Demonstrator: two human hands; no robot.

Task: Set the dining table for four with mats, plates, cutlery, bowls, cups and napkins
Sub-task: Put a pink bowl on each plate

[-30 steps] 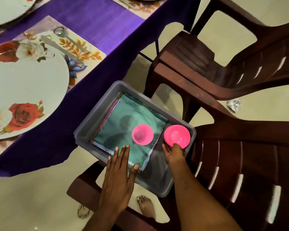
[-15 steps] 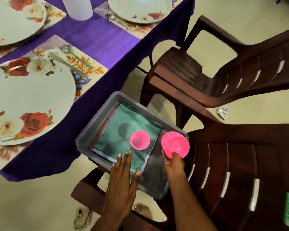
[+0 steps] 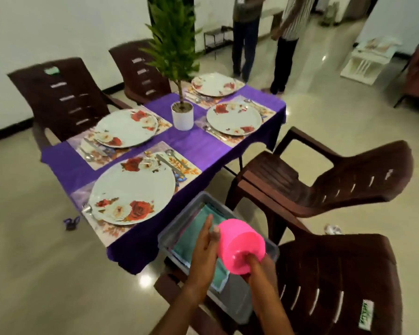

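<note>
The right hand grips a pink cup by its rim, held above the grey tub on the chair, while the left hand hovers flat-fingered beside it, holding nothing. Plates and cutlery look laid; cups seem the step now. Next it wants carrying to the nearest mat.

Lifting the pink cup out of the grey bin with the right hand, up over the bin where a second ago resting inside at its right end; tipping the cup, rim toward the camera, a finger inside the mouth; raising the left hand off the green napkin, now flat beside the cup's wall; second small pink cup no longer showing; swinging the view up, taking in the whole counter, plant pot and two standing people.
</note>
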